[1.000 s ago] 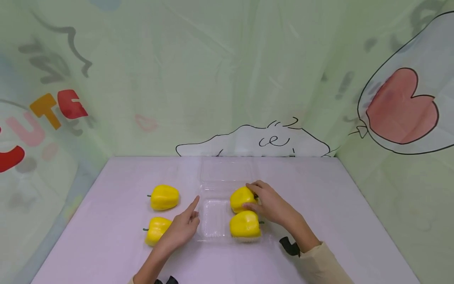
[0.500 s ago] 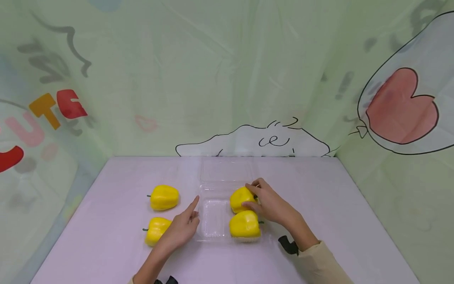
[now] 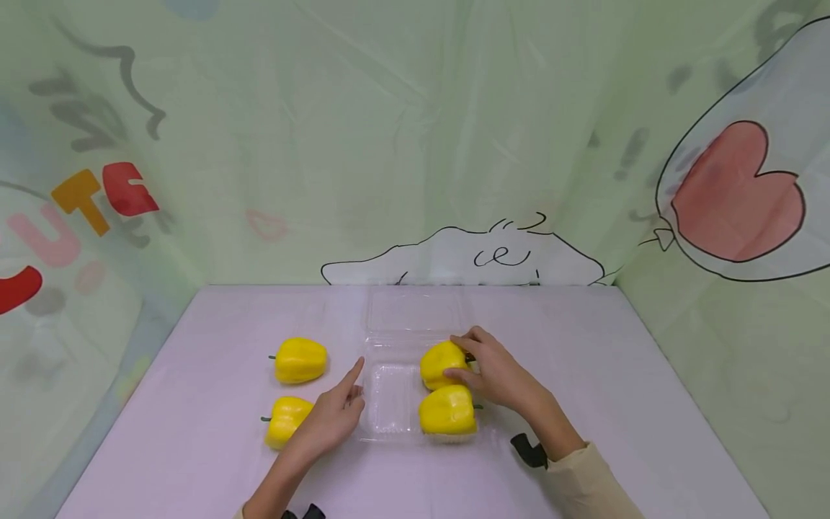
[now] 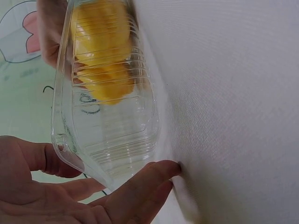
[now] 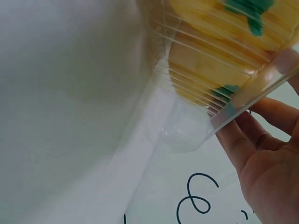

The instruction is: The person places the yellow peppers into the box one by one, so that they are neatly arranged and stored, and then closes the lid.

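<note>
A clear plastic clamshell box [image 3: 387, 404] lies with its lid [image 3: 415, 313] folded back, away from me. Two yellow bell peppers sit along its right side: a far pepper [image 3: 441, 366] and a near pepper [image 3: 447, 411]. My right hand [image 3: 496, 371] grips the far one, fingers behind it and thumb in front, near its stem. At the box's left wall is my left hand [image 3: 336, 414], index finger straight. In the left wrist view, its thumb [image 4: 58, 163] lies by the box rim and its fingers run along the wall's foot.
Left of the box, a yellow pepper [image 3: 301, 360] lies on the white table [image 3: 583, 346]. Nearer me, another pepper [image 3: 287, 419] is partly covered by my left hand. A black curved piece [image 3: 528, 450] shows by my right wrist. Printed curtains surround the table.
</note>
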A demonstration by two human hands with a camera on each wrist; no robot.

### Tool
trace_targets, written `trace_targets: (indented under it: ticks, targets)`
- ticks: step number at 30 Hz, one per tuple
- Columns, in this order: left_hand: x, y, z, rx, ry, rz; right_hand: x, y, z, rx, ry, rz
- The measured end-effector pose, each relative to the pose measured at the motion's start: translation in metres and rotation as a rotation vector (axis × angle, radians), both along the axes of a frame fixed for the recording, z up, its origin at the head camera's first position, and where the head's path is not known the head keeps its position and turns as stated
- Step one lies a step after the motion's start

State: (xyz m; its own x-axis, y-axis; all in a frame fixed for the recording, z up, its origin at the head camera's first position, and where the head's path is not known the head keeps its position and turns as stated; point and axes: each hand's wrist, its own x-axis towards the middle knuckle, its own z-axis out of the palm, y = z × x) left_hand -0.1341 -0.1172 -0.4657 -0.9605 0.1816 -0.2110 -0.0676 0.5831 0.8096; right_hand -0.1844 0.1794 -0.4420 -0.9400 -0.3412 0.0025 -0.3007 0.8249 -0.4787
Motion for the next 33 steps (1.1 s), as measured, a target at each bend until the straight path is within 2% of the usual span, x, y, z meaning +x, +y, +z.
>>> trace_targets:
  ticks: [17,33]
  targets:
    - [0.000,0.000,0.001,0.015,-0.007,0.004,0.000,0.002,-0.003,-0.075,-0.030,0.023]
    - [0.001,0.000,-0.001,0.012,0.000,0.008,0.010,-0.001,0.000,-0.035,0.009,-0.010]
